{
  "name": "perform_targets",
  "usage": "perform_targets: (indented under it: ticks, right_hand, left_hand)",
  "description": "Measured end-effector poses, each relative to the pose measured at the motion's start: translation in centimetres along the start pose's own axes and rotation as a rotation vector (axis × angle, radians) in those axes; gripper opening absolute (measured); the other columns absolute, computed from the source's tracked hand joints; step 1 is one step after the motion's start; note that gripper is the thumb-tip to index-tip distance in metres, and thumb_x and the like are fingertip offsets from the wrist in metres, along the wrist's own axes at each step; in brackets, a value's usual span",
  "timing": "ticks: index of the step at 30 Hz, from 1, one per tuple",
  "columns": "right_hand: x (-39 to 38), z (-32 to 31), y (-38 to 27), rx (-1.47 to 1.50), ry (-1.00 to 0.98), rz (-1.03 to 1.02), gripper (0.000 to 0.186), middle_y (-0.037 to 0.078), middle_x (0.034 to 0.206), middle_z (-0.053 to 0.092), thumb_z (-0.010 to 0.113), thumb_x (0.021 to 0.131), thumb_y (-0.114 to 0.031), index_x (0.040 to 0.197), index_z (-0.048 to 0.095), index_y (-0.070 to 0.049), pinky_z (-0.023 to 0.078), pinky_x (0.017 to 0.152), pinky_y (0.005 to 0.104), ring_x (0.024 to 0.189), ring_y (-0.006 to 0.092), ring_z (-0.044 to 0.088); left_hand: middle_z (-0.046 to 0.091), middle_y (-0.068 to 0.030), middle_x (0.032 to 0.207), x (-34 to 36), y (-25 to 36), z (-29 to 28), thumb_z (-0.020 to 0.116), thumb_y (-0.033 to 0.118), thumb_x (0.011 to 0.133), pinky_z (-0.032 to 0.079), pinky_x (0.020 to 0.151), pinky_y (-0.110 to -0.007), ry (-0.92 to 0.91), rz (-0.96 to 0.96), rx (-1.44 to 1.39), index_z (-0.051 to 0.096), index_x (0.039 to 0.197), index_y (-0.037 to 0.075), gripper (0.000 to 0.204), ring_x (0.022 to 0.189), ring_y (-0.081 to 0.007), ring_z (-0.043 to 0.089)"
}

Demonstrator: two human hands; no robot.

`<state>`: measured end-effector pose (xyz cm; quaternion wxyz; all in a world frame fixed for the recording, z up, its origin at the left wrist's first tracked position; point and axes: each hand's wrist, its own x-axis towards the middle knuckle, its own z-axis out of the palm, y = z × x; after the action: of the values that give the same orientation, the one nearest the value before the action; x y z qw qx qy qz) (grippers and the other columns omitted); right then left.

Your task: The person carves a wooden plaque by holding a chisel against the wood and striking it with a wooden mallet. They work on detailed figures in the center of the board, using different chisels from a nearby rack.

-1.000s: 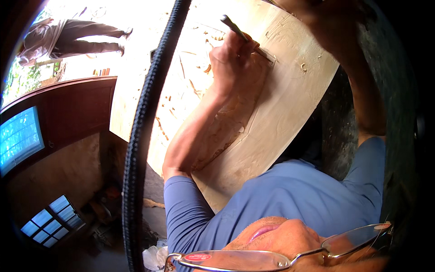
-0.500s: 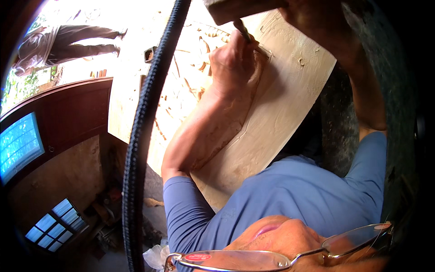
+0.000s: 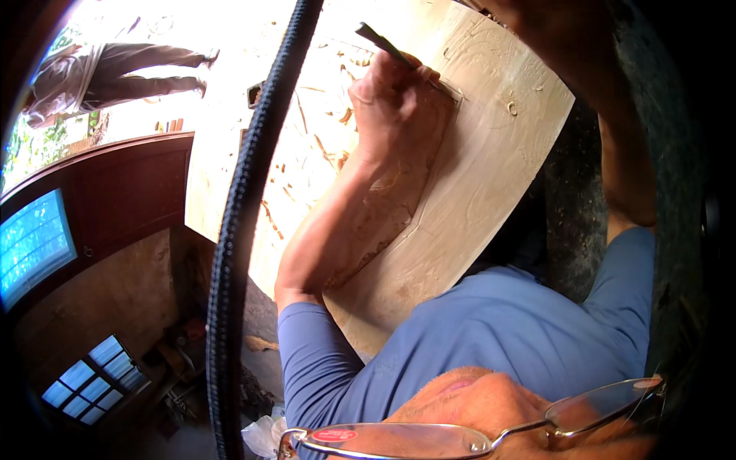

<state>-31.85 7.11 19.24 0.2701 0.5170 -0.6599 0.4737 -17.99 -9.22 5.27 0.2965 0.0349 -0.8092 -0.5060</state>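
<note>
My left hand (image 3: pixel 395 96) is closed around a chisel (image 3: pixel 381 43). Its dark metal shank slants up out of the fist, and the lower end is hidden by the fingers. The fist rests on a pale wooden board (image 3: pixel 491 153), beside the edge of a carved, browner recess (image 3: pixel 391 203). At the top right, my right hand (image 3: pixel 529 19) is raised to the picture's edge. Its fingers are cut off there, and whatever it may hold is out of view.
Curled wood shavings (image 3: pixel 337 157) lie over the board's brightly lit left part. A small square dark-rimmed thing (image 3: pixel 254 94) sits near its far left. A black braided cable (image 3: pixel 249 169) crosses the view. Another person (image 3: pixel 115 73) stands beyond, near a dark red door (image 3: pixel 123 180).
The wooden mallet head that was above the chisel has left the view at the top, as my right hand moved up. The chisel's top has tilted left; my left hand stays nearly in place.
</note>
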Motion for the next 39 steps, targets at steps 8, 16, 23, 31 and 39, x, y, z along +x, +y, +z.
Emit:
perform_targets:
  ticks: [8,16,23,31,39]
  right_hand:
    - [-1.4,-0.5,0.7,-0.424,-0.274,-0.243,0.061,0.01,0.109,0.074,0.079,0.071,0.002,0.13,0.07,-0.011,0.06,0.085,0.0409,0.095,0.028,0.073]
    - [-2.4,-0.8,-1.3,-0.199,-0.121,0.018,0.049,0.008,0.101,0.074,0.082,0.078,-0.006,0.125,0.071,-0.011,0.057,0.087,0.0398,0.089,0.024,0.072]
    - [-1.0,-0.9,-0.4,0.004,0.079,0.003,0.052,0.012,0.103,0.074,0.073,0.076,0.005,0.125,0.071,-0.013,0.06,0.084,0.0392,0.092,0.0285,0.075]
    - [-1.2,-2.2,-1.4,-0.628,-0.36,-0.128,0.036,0.013,0.103,0.076,0.072,0.076,0.002,0.111,0.075,-0.007,0.059,0.087,0.0418,0.09,0.0323,0.074]
    - [-2.2,-2.2,-1.0,0.143,-0.059,0.189,0.039,0.008,0.098,0.073,0.072,0.08,-0.007,0.119,0.072,-0.008,0.057,0.079,0.034,0.087,0.0219,0.072]
  left_hand:
    - [0.076,-0.0079,0.078,-0.9,2.4,0.6,0.071,0.001,0.093,0.054,0.055,-0.032,-0.081,0.177,0.416,0.063,0.096,0.006,0.011,0.064,-0.0211,0.074]
    - [0.077,-0.008,0.082,-0.8,2.0,0.4,0.07,-0.001,0.094,0.056,0.058,-0.03,-0.055,0.143,0.325,0.061,0.1,0.003,0.012,0.067,-0.0198,0.075]
    - [0.077,-0.0086,0.081,-1.0,2.1,0.3,0.069,-0.004,0.091,0.058,0.064,-0.03,-0.09,-0.013,0.167,0.06,0.104,0.002,0.016,0.074,-0.0175,0.077]
    - [0.077,-0.0095,0.082,-1.5,2.6,1.0,0.068,-0.003,0.094,0.055,0.057,-0.031,-0.123,0.156,0.374,0.061,0.101,0.002,0.012,0.068,-0.0148,0.074]
    - [0.074,-0.0097,0.078,-1.3,2.3,1.3,0.07,-0.001,0.092,0.057,0.055,-0.034,-0.056,0.121,0.244,0.059,0.099,0.004,0.014,0.066,-0.0241,0.075]
